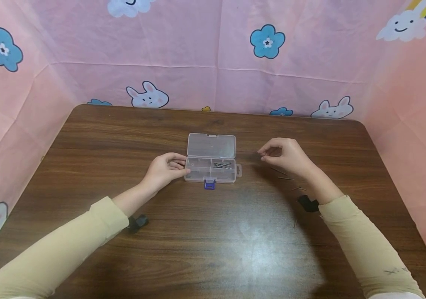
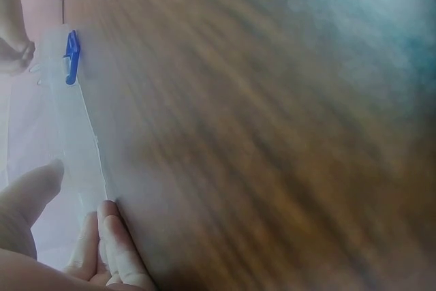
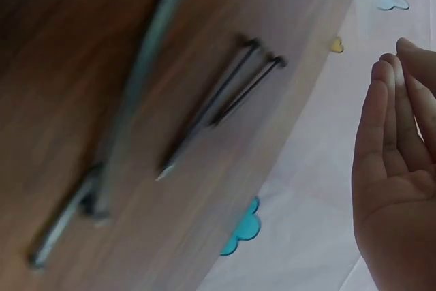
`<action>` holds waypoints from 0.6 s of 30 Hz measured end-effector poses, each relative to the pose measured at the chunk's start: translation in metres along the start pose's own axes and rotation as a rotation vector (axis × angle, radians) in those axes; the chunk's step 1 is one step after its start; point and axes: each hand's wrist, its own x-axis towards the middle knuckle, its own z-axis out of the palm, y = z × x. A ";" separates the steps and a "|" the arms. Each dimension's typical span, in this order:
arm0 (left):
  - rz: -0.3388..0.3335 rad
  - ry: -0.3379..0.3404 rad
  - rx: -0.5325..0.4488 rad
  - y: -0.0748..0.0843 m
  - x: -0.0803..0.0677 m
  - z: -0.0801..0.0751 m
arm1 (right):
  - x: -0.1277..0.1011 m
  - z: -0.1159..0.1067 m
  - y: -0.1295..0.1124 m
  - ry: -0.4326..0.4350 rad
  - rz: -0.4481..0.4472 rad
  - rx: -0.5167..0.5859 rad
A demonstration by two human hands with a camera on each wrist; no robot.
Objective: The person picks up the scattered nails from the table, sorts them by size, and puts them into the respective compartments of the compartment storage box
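A clear plastic compartment box (image 1: 198, 180) lies with its lid (image 1: 211, 146) folded open to the back and a blue latch (image 1: 209, 184) at the front. Several nails (image 1: 222, 165) lie in its back right compartment. My left hand (image 1: 163, 169) grips the box's left end, the thumb over the rim and the fingers along the side. To the right of the box, above the table, is my right hand (image 1: 285, 155), thumb and fingertips brought together. I cannot tell whether something small is between them. Below it, loose nails (image 3: 208, 110) lie on the wood.
The brown wooden table (image 1: 183, 249) is backed and flanked by a pink cloth (image 1: 194, 45) with cartoon prints. One nail (image 1: 295, 223) lies nearer the front. Black wrist devices (image 1: 307, 203) hang under both forearms. A hanging tab (image 1: 239, 170) sticks out from the box's right end.
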 end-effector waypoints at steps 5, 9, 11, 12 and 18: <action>-0.002 0.001 -0.011 0.001 -0.001 -0.001 | -0.008 -0.003 0.013 0.001 0.024 -0.010; -0.002 0.002 -0.002 0.000 -0.001 -0.001 | -0.014 -0.004 0.024 0.012 0.026 -0.017; 0.001 0.004 0.001 0.000 -0.001 -0.001 | -0.018 -0.005 0.028 0.008 0.036 -0.007; 0.002 0.005 0.003 0.000 -0.001 -0.001 | -0.020 -0.006 0.029 0.004 0.045 -0.001; 0.002 0.007 -0.006 0.000 0.000 0.000 | -0.028 -0.011 0.037 -0.046 0.111 0.028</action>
